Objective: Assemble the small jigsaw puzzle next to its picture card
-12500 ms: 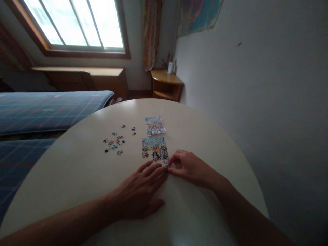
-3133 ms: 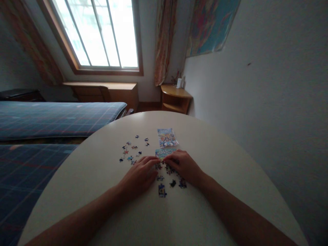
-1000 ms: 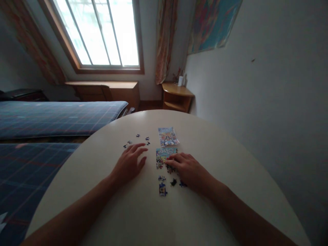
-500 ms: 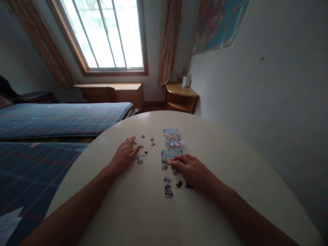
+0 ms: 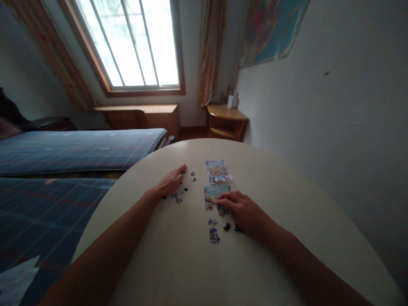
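My left hand [image 5: 172, 180] lies low over the left of the table with its fingers stretched out, covering part of a scatter of loose jigsaw pieces [image 5: 178, 198]. Nothing shows gripped in it. Curled over the lower right of a partly assembled jigsaw puzzle [image 5: 211, 192] is my right hand [image 5: 242, 209]. Its thumb and forefinger come together at the puzzle; whatever is between them is hidden. Beyond the puzzle lies a creased printed picture sheet [image 5: 218, 171]. Nearer me are a joined blue piece cluster [image 5: 214, 235], a dark piece [image 5: 227, 227] and other loose pieces [image 5: 212, 221].
The round pale table [image 5: 178, 263] has its curved far edge ahead of me. Plaid-covered beds [image 5: 79, 148] stand at the left, with papers [image 5: 19, 280] on the nearer one. A white wall [image 5: 344, 127] runs along the right. A corner shelf [image 5: 227, 112] stands behind the table.
My left hand has moved forward and to the right over the loose pieces, its fingers now closer together. My right hand stays at the puzzle. The whole view has shifted slightly.
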Available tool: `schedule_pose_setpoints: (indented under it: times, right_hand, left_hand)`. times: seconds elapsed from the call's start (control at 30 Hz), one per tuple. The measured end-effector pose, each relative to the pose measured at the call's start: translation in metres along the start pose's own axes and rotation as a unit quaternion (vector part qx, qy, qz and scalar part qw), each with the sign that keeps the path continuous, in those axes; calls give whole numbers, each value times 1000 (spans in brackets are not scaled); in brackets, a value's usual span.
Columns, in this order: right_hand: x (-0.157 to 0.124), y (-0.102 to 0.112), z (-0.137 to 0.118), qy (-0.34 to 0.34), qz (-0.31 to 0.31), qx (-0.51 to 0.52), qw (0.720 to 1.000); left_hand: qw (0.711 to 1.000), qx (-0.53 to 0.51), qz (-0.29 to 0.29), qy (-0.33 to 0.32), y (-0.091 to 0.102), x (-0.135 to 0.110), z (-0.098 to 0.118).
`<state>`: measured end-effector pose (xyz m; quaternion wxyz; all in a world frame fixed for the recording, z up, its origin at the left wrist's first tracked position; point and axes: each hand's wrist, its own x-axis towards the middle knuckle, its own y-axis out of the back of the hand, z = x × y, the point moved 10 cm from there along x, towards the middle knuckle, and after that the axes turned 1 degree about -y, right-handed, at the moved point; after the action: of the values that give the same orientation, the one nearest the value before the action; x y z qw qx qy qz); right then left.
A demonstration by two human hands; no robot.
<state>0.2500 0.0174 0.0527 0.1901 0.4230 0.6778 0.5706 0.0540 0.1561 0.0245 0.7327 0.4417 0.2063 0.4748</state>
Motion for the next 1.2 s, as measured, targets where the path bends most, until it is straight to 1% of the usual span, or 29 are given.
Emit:
schedule_pose_setpoints:
  times: [0.07,0.13,0.2,0.3,0.37,0.43,0.53,0.63,0.77,1.1,1.2]
  right_hand:
    - [-1,1,0,2,2,7,1000]
    - [-2,1,0,6,6,13,1000]
    - [-3,2,1,9,12,17,1000]
    - [-5,2,2,14,15,22,1000]
    - [-6,2,2,18,12,27,999]
    - [-6,3,1,19,9,32,999]
    - [-7,3,1,22,1,36,999]
    - [-7,2,1,21,-7,40,999]
    - [-9,2,2,14,-12,46,999]
    - [-8,6,-5,7,-37,48,998]
    - [-8,8,-7,7,-30,47,998]
  left_hand:
    - [999,-30,-19,-23,-3,-8,9]
    - [997,-66,-26,-28,-3,-19,11]
    - [998,-66,8,8,8,-27,0]
    - [995,-22,70,62,32,-34,-18]
    - [994,5,81,72,41,-35,-23]
    - [994,25,81,70,45,-36,-20]
    - [995,42,73,54,41,-36,-8]
    - [996,54,61,34,32,-34,5]
    - [997,63,44,12,21,-30,15]
    - [995,75,62,8,22,-35,21]
    - [995,70,65,-9,23,-36,29]
